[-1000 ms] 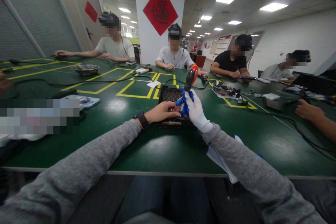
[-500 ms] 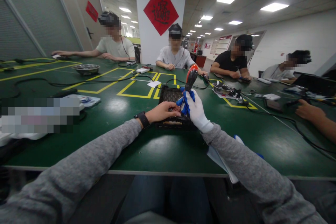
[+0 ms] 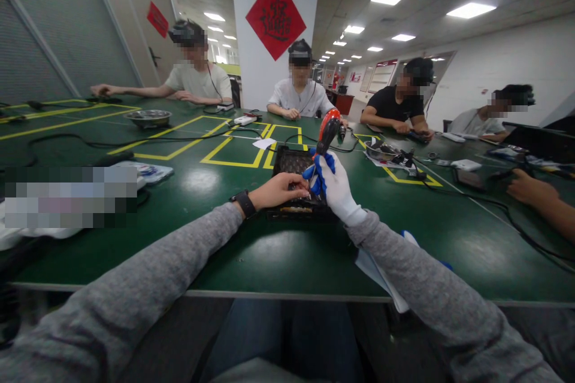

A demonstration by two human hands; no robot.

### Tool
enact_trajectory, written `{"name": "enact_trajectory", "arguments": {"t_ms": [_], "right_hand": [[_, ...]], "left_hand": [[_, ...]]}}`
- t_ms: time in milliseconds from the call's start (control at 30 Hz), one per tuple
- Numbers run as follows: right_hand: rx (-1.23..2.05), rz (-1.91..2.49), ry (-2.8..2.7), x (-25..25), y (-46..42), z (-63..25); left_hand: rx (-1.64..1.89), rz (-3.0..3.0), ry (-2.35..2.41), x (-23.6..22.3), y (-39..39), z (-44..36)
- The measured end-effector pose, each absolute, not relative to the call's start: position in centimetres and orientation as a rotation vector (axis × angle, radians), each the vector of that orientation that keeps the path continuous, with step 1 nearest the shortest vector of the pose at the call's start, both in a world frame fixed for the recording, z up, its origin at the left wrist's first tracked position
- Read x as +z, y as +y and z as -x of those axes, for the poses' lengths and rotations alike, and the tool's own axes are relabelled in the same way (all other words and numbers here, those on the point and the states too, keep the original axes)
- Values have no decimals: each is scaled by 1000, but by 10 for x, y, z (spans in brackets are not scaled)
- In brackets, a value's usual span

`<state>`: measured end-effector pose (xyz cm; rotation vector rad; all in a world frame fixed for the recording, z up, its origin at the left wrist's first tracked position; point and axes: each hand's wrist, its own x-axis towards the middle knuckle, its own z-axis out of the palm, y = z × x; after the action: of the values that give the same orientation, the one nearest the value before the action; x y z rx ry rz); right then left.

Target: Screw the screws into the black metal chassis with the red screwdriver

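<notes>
In a white glove with blue-coated fingers, my right hand [image 3: 336,188] is closed round a screwdriver [image 3: 329,133]. Its red and black handle points up and leans slightly right; the tip is hidden low between my hands. My bare left hand [image 3: 284,188], with a black watch at the wrist, has thumb and fingers pinched together close to the screwdriver's lower end. What those fingers hold is too small to make out. Both hands are over a black open box-like case [image 3: 294,163] with a textured inside, lying on the green table.
A spare glove [image 3: 381,278] lies under my right forearm at the table's [image 3: 269,257] front edge. A metal bowl [image 3: 149,118] stands at the far left. Black cables, yellow tape outlines and a paper scrap [image 3: 264,143] spread across the table. Several co-workers sit around it.
My hands and the screwdriver stay almost in place. The co-worker's hand opposite has shifted slightly, and a hand at the left edge has gone from view.
</notes>
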<state>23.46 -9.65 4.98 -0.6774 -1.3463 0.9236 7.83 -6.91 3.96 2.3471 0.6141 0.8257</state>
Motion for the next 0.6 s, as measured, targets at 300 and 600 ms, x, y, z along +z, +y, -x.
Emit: {"name": "enact_trajectory", "arguments": {"t_ms": [300, 600], "right_hand": [[937, 714, -1351, 50, -97, -236], [899, 688, -1332, 53, -103, -235]], "left_hand": [[791, -2296, 555, 42, -72, -77], [801, -2266, 613, 41, -70, -78]]}}
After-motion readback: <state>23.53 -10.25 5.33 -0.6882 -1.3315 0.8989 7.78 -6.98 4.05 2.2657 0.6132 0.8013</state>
